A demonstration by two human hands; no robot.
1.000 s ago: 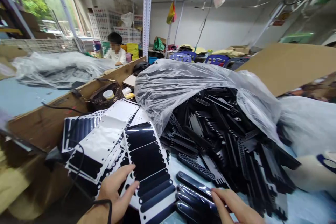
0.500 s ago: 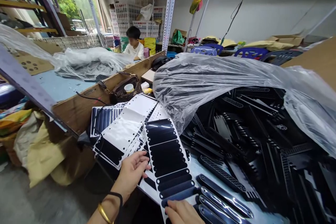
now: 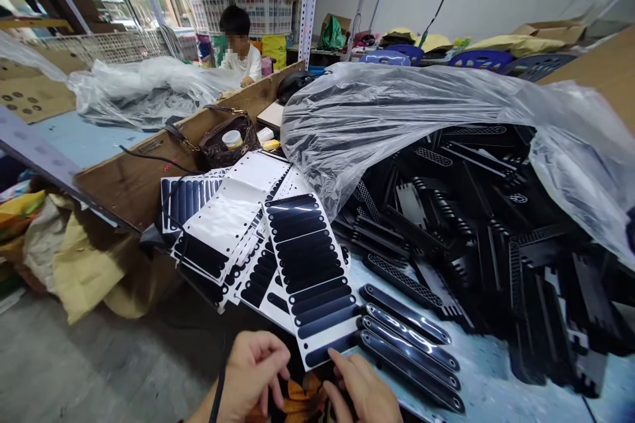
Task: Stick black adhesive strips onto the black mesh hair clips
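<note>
A long white sheet of black strip stickers lies slanted on top of the pile, its lower end reaching over the table edge. A bare white band crosses it just above its lowest black strip. The index fingertip of my right hand touches that lowest strip, with the thumb held apart. Left of the sheet's lower corner is my left hand, fingers loosely bent and apart, with nothing visible in them. Beside the sheet, several glossy black handle-like pieces lie in a row.
More sticker sheets are piled at the left. A heap of black plastic parts covers the right side, partly under clear plastic film. A brown bag stands by the wooden board. Another person sits farther back.
My left hand has come away from the sheet's left edge, down towards me. My right hand has shifted slightly right, uncovering the sheet's lower end. The view has tilted downward.
</note>
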